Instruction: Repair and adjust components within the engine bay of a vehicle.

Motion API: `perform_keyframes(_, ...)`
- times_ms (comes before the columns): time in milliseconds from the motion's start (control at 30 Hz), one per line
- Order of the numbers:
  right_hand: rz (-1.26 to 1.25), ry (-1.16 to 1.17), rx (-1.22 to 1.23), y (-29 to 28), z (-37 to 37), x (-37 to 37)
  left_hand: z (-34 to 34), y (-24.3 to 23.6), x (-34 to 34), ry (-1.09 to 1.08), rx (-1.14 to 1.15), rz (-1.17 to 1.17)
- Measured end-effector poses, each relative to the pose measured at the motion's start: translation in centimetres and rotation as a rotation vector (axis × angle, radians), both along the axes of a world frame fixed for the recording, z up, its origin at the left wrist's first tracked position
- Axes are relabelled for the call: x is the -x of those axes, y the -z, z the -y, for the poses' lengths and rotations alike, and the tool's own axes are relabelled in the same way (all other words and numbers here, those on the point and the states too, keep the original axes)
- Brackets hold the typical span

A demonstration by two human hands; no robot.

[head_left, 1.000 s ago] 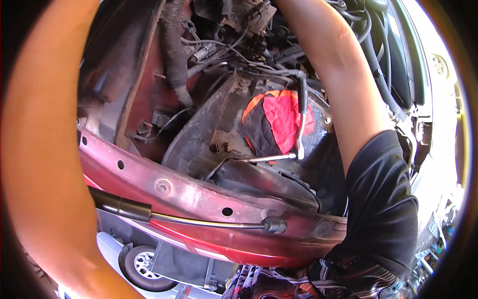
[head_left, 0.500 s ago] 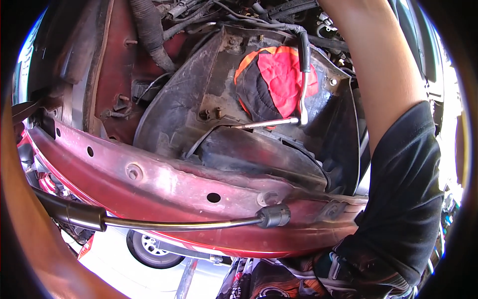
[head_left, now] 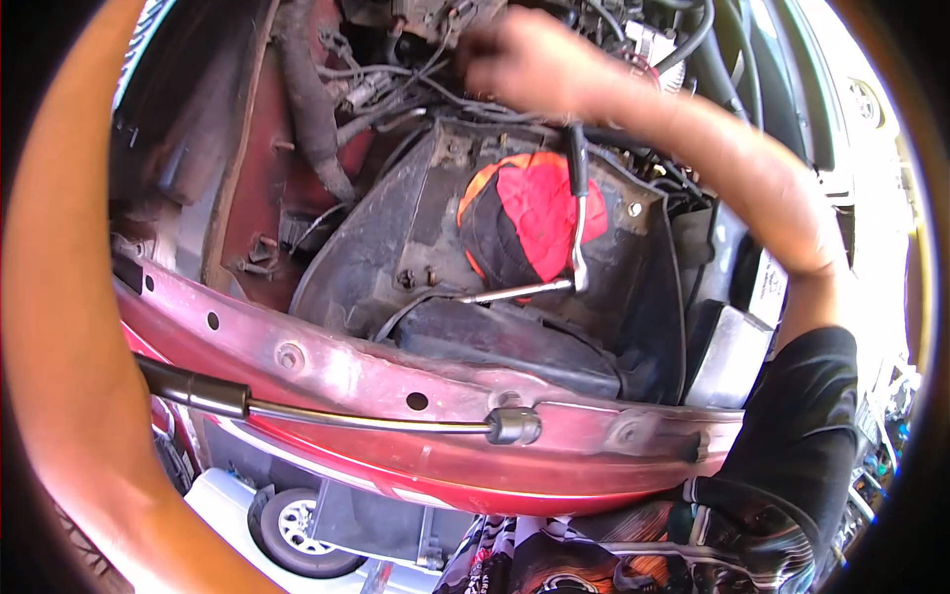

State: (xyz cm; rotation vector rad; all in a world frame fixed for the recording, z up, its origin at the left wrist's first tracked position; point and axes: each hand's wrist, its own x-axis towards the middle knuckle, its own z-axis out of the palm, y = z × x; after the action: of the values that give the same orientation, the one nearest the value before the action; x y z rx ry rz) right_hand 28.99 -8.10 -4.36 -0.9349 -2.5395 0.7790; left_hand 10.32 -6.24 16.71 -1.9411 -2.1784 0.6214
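My right hand point(head_left: 529, 64) is over the wires and hoses at the far side of the engine bay. Its fingers are smeared by motion, so I cannot see whether they hold anything. My left forearm point(head_left: 64, 297) runs up the left edge, its hand out of the picture. Nearer than my right hand, a wrench with a black handle point(head_left: 578, 163) and a bent metal shaft lies against a red, orange and black cloth piece point(head_left: 534, 213). From its lower end a metal rod point(head_left: 520, 293) points left. Both rest on the dark plastic panel point(head_left: 396, 228).
Along the near side runs the red car body edge point(head_left: 346, 376), with holes and bolts. Across it lies a black tube with a metal rod point(head_left: 366, 423) and a dark end piece. A corrugated hose point(head_left: 309, 109) hangs at the left. A car wheel point(head_left: 297, 530) shows below.
My right hand has come into view, and its arm has swung left across the far engine bay. My left forearm now reaches higher along the left edge. The view has shifted a little.
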Motion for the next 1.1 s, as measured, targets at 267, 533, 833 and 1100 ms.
perform_keyframes(267,-0.070,-0.370,0.216,2.8,7.9,3.5,0.5,-0.5,-0.5,0.007,-0.011,-0.055)
perform_keyframes(533,-0.035,0.473,0.041,-0.9,-6.8,5.3,1.0,-0.8,-0.7,-0.010,-0.030,-0.013)
perform_keyframes(833,-0.044,0.602,0.101,0.5,-6.6,7.8,0.3,-0.4,0.6,-0.028,-0.051,0.151)
perform_keyframes(1100,-0.164,0.576,0.026,2.0,-6.4,4.0,0.1,0.3,1.3,0.092,-0.059,0.114)
